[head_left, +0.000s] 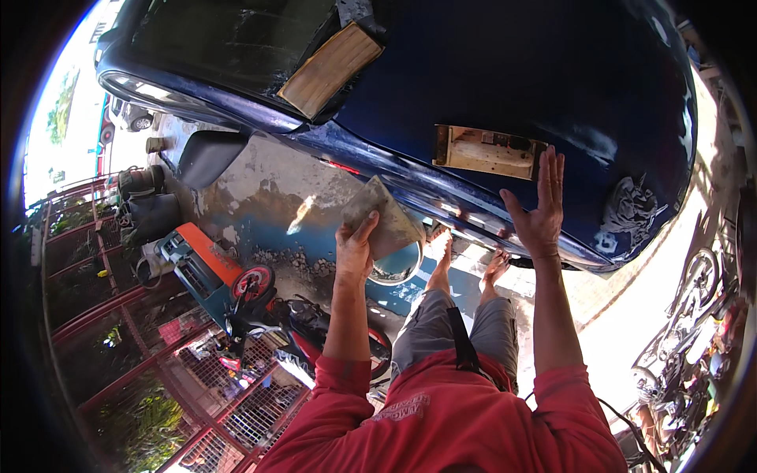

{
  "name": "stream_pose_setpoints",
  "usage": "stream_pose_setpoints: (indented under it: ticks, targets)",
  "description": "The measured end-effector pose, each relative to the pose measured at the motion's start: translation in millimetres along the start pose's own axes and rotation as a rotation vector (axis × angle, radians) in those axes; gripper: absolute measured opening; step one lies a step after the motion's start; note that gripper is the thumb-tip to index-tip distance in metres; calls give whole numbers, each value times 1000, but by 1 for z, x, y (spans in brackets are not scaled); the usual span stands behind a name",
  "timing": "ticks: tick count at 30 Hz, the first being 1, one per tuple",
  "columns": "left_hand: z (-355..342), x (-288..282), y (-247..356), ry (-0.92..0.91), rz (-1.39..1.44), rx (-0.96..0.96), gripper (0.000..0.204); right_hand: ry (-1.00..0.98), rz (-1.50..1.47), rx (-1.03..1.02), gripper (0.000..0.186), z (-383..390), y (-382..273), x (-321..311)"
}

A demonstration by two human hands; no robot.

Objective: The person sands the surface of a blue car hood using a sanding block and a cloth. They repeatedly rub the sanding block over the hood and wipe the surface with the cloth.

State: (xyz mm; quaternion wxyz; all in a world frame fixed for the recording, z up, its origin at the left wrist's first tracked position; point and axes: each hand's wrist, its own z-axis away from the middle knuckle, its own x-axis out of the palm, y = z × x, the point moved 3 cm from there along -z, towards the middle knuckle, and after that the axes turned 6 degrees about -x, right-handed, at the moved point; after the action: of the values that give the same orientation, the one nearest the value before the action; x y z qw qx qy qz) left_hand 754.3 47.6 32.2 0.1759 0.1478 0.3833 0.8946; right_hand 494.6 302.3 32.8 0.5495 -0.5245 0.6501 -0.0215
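My left hand (356, 244) grips a flat, worn, greyish square pad (384, 221) above a round bucket (397, 273) beside the dark blue car (426, 71). My right hand (538, 201) is open, fingers stretched and thumb apart, over the car's body, its fingertips at the right end of a wooden block (481, 150) lying on the paintwork. Another wooden board (331, 69) rests on the car near the dark window, and a crumpled grey cloth (631, 209) lies toward the right end of the panel.
My bare feet are on the patchy concrete below the car's side. A black side mirror (206, 156) juts out at left. A scooter (300, 331), an orange-and-teal object (205, 256) and red metal grating (95, 292) stand at lower left. Bicycles (686, 299) line the right side.
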Motion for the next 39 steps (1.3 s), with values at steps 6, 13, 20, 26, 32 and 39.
stream_pose_setpoints:
  ticks: [6,13,20,26,32,39]
  targets:
    - [-43,-75,-39,-160,127,-64,42,-128,207,-114,52,-50,6,24]
    - [-126,-237,-232,420,-439,-311,49,147,272,195,35,-84,104,-50]
    - [-236,-288,-406,374,-1144,-508,47,317,660,329,63,-123,244,-74]
    - [-301,-245,-488,245,-1325,-557,45,437,790,180,66,-117,273,-62]
    - [-255,-252,-480,269,-1254,-505,53,355,716,313,64,-119,252,-54]
    - [-80,-257,-289,460,11,-384,50,202,462,-8,74,-55,307,-110]
